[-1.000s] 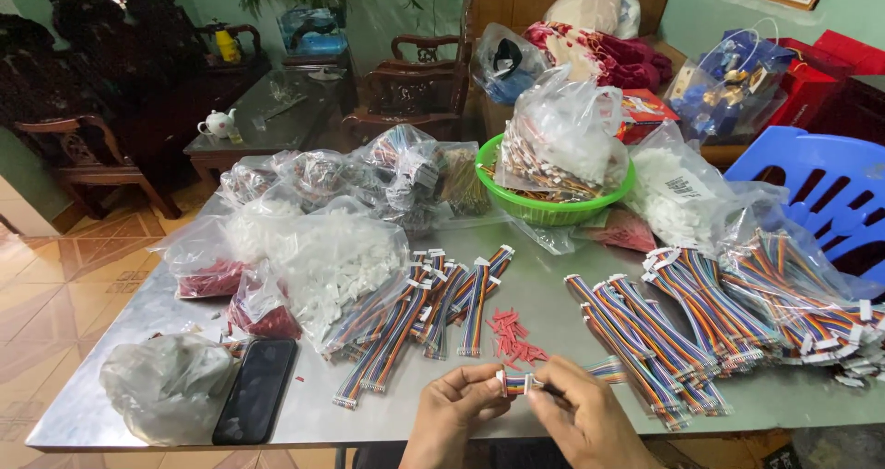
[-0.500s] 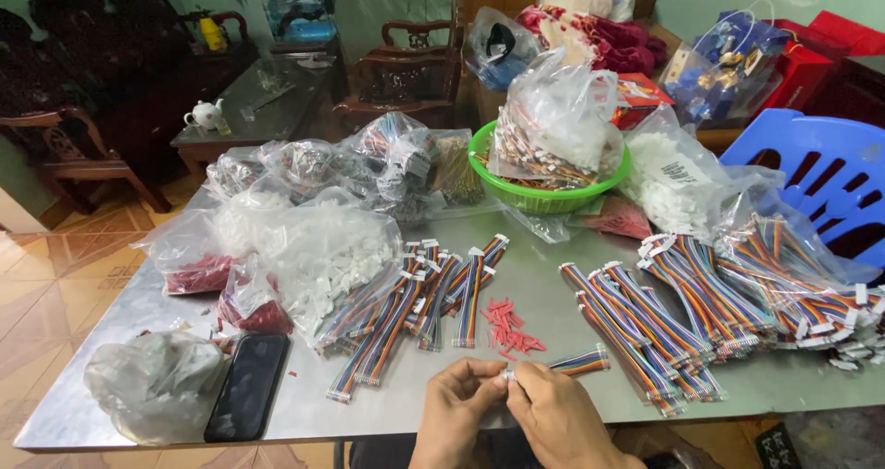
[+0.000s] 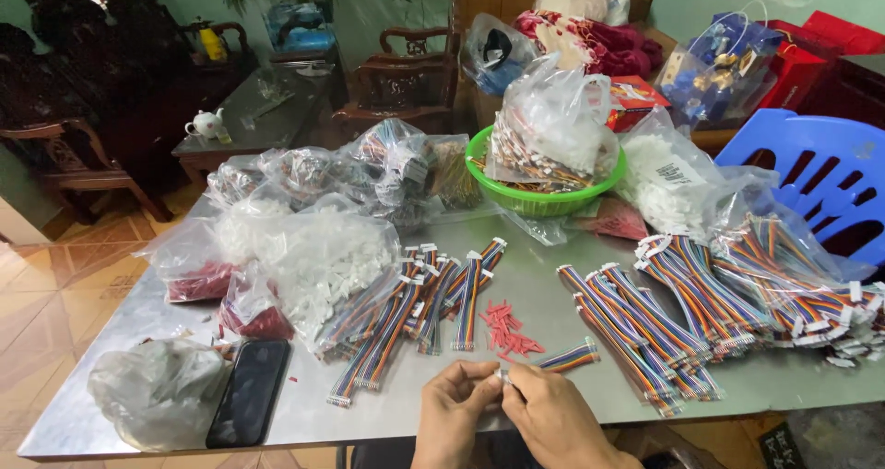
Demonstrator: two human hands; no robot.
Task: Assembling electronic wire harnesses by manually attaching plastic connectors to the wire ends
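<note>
Rainbow-coloured ribbon cable [image 3: 570, 357] lies at the near table edge, its end pinched between left hand [image 3: 452, 412] and right hand [image 3: 551, 420]. Risk: loose red connector housings [image 3: 508, 329] just beyond may scatter if the cable drags.

We see only our two bare hands, the left hand [image 3: 454, 412] and the right hand [image 3: 551, 417], with forearms showing to the lower edge of the view. We wear no gloves, rings, watch or bracelet, and no sleeve reaches our wrists.
</note>
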